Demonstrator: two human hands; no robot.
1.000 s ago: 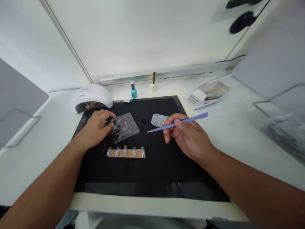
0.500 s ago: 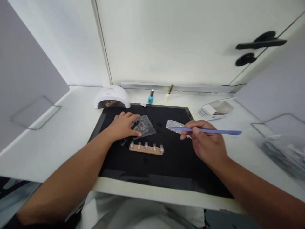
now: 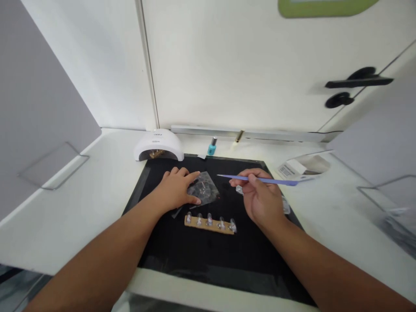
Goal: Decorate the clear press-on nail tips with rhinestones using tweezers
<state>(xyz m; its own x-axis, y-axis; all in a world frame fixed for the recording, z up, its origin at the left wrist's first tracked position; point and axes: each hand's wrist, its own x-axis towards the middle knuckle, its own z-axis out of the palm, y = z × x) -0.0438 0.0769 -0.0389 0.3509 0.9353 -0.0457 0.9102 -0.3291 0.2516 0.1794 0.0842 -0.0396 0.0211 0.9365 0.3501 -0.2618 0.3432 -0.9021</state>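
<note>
My left hand (image 3: 178,188) rests with spread fingers on a clear plastic sheet (image 3: 204,190) that carries small decorations too fine to name. In my right hand (image 3: 261,195) are slim blue-purple tweezers (image 3: 240,177), held like a pen, their pointed tip aimed left toward the sheet but apart from it. Partly hidden below that hand lies a crinkled silver foil piece (image 3: 286,206). Nearer to me, a tan strip (image 3: 209,226) bears a row of several clear nail tips (image 3: 209,219) with small pale decorations. All this lies on a black mat (image 3: 201,255).
A white nail lamp (image 3: 159,143) stands at the back left with a tan strip inside. Behind the mat are a turquoise polish bottle (image 3: 212,146) and a pale bottle with a gold cap (image 3: 238,138). An opened white box (image 3: 303,167) lies at the right.
My right hand has brought the tweezers left, away from over the foil and toward the plastic sheet. My left hand stays on the sheet. The view has tilted upward.
</note>
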